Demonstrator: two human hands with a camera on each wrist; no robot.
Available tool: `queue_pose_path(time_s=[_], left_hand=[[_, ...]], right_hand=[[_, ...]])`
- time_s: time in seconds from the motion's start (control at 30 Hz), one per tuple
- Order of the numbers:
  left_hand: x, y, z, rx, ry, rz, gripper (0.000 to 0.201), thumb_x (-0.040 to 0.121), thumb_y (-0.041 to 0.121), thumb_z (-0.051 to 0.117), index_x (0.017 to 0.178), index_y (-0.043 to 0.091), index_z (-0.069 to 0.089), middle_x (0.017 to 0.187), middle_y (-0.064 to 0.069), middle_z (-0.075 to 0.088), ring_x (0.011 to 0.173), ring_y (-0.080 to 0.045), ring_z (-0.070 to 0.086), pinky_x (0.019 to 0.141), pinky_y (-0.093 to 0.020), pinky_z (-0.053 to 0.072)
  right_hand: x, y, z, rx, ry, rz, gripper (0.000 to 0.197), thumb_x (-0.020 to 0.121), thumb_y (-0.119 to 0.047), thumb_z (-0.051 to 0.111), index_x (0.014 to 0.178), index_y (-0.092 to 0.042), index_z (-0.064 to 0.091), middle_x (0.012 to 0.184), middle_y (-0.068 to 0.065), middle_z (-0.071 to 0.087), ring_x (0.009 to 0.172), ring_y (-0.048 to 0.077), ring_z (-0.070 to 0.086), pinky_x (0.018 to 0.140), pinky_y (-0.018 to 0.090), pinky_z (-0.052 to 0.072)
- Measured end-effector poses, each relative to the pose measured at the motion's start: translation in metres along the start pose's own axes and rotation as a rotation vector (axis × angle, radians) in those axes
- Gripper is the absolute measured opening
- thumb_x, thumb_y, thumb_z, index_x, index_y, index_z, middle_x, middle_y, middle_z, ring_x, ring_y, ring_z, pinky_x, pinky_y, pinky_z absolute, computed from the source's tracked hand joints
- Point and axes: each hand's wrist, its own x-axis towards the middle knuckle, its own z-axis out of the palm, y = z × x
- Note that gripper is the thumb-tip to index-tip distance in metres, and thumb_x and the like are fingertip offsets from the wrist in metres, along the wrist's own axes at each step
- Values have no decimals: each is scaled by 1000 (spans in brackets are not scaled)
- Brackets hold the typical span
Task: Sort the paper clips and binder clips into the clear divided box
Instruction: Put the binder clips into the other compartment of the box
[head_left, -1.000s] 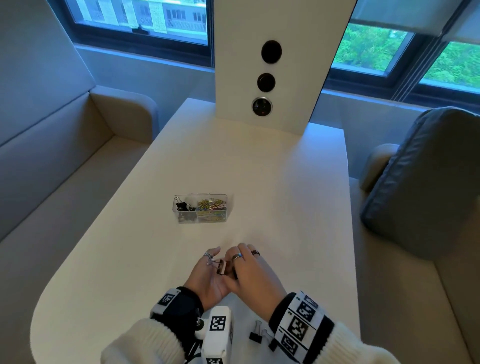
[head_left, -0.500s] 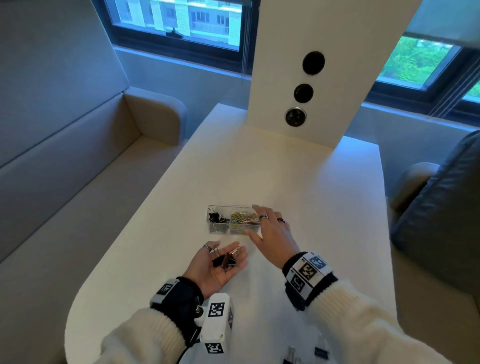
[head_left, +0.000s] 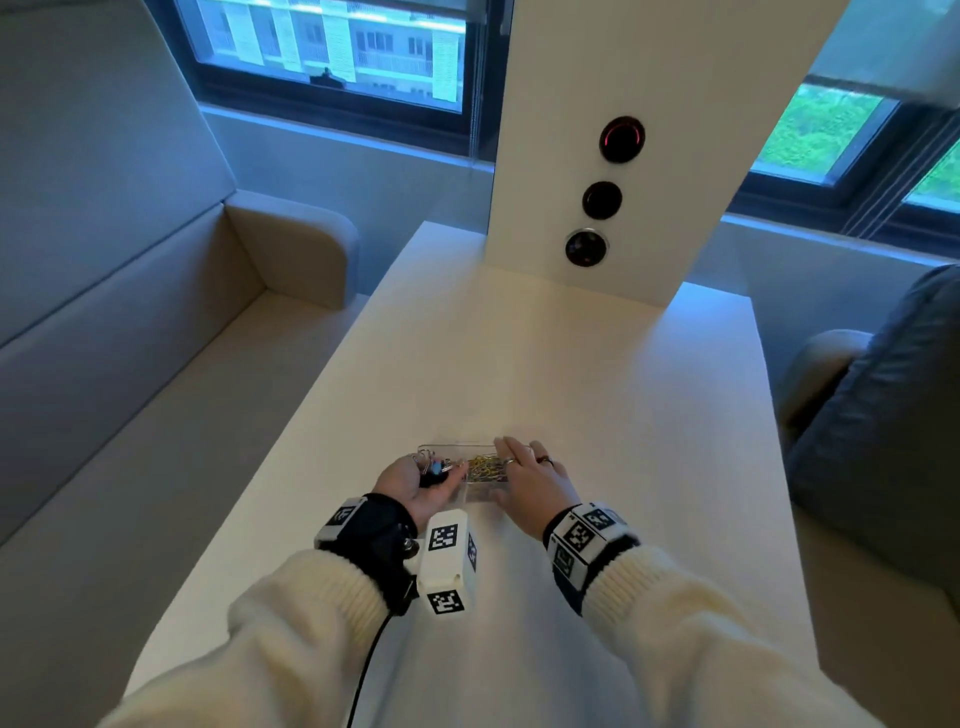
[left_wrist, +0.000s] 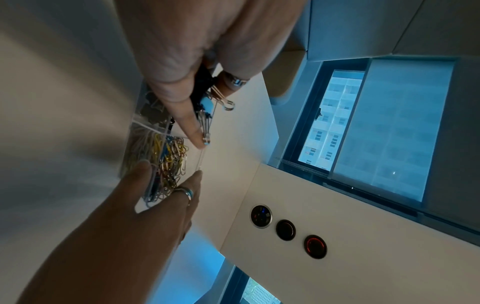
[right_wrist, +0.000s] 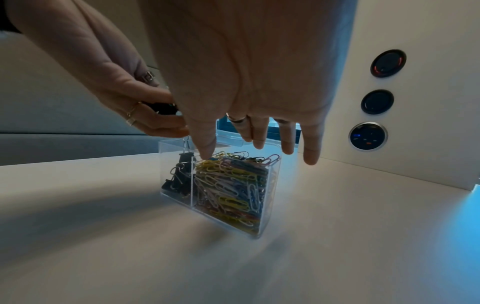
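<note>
A clear divided box (head_left: 480, 493) stands on the white table (head_left: 571, 364). Black binder clips (right_wrist: 179, 176) lie in its left compartment and coloured paper clips (right_wrist: 231, 185) fill the right one. My left hand (head_left: 441, 470) hovers over the left compartment and grips a few black binder clips (left_wrist: 207, 98) with silver handles. My right hand (head_left: 511, 467) spans the box's right side with straight fingers. Its thumb tip (right_wrist: 207, 154) touches the paper clips, and the other fingers hang beyond the far wall.
A white upright panel (head_left: 649, 78) with three round sockets rises at the table's far end. Beige benches flank the table, and a grey cushion (head_left: 883, 441) lies on the right one. The table's rounded front edge is near my arms.
Both hands moved forward from near the table's front to the box. The left hand closed on the binder clips it had carried in its palm, now over the left compartment; the right hand settled over the right side.
</note>
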Motion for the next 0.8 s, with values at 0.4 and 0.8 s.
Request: queue_pose_path(time_s=[0.4, 0.8], left_hand=[[-18, 5, 4, 47, 12, 90, 25, 92, -7, 21, 74, 1, 37, 147, -24, 25, 136, -35, 28, 105, -36, 36], [-38, -50, -30, 1167, -20, 359, 21, 95, 5, 35, 98, 13, 54, 84, -2, 56, 61, -14, 56, 48, -21, 43]], right_hand=[[-1, 6, -3, 18, -21, -15, 60, 95, -36, 35, 146, -22, 7, 154, -8, 7, 141, 26, 7, 112, 49, 19], [-84, 83, -12, 370, 65, 24, 47, 94, -32, 47, 137, -19, 37, 138, 5, 41, 127, 22, 38, 106, 32, 31]])
